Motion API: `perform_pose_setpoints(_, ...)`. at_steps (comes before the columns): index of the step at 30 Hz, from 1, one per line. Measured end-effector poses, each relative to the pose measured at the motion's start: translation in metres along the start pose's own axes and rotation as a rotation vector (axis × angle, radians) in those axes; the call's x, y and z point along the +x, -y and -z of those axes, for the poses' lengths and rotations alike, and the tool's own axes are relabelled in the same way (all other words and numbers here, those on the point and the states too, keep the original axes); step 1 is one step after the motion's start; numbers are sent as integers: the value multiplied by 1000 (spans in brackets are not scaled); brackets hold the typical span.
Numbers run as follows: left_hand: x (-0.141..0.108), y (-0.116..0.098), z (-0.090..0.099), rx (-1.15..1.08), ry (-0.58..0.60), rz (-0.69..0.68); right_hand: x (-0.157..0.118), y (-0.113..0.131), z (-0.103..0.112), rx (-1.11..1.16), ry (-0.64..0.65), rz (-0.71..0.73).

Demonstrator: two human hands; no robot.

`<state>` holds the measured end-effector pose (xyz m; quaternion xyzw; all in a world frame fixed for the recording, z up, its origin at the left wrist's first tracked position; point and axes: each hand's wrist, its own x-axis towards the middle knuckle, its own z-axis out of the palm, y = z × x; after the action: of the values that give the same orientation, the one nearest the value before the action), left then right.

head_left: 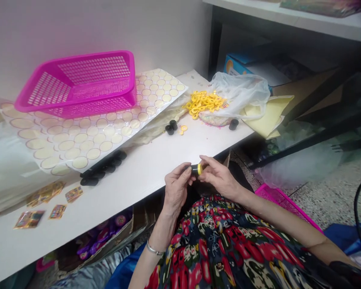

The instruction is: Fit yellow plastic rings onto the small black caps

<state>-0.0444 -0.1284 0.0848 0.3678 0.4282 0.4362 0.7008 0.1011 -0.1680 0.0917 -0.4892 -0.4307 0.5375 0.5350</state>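
Just past the table's front edge, my left hand (178, 182) pinches the black body of a small cylinder (194, 169) with a yellow ring or cap at its right end. The fingers of my right hand (218, 176) close round that yellow end. Farther back on the white table lies a heap of yellow ring-shaped plastic pieces (205, 103). Two black cylinders (171, 127) stand near a single yellow piece (183, 129), and another black cylinder (234, 124) is to the right. A row of black cylinders (104, 168) lies along the sticker sheet at the left.
A pink basket (78, 106) rests on a sheet of round cream stickers (93, 153). Small colourful packets (29, 219) lie at front left. A clear plastic bag (240, 94) and yellow paper (267, 116) are at the right end, under a shelf (289, 18). Below is a box of purple items (100, 237).
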Motion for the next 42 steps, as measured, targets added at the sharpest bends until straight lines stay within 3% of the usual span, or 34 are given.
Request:
perform_pose_setpoints(3,1,-1,0,33,12,-19,0,-2,-2,-144,-57,204)
perform_pose_setpoints(5,2,1,3,161,33,-121,1,-4,-4,-107,-56,185)
perform_pose_setpoints(9,3,2,13,469,115,-375,5,-8,-4,204,17,-114)
perform_pose_setpoints(12,6,-1,21,556,212,-469,11,-6,-1,411,84,-327)
perform_pose_setpoints(14,8,-3,24,537,234,-463,15,-3,0,514,143,-449)
perform_pose_setpoints(17,11,-3,23,332,164,-339,20,1,-1,521,230,-557)
perform_pose_setpoints(20,13,-4,17,63,47,-164,21,4,-5,307,134,-419)
perform_pose_setpoints(23,13,-6,11,-73,-15,-39,19,6,-8,2,3,-65)
perform_pose_setpoints(25,13,-7,9,-100,-15,-7,18,7,-9,-162,-3,136)
perform_pose_setpoints(27,12,-5,7,-85,-25,-29,17,6,-11,-229,0,220)
perform_pose_setpoints(29,10,0,8,-22,-43,-99,18,4,-13,-164,-2,157)
perform_pose_setpoints(34,8,10,15,270,-42,-312,24,-4,-13,255,-17,-241)
perform_pose_setpoints(37,12,10,17,232,-42,-298,28,-4,-12,315,0,-355)
perform_pose_setpoints(39,15,8,15,91,-47,-204,29,-2,-12,235,3,-308)
perform_pose_setpoints(42,19,5,13,-81,-63,-71,28,-1,-14,26,-12,-64)
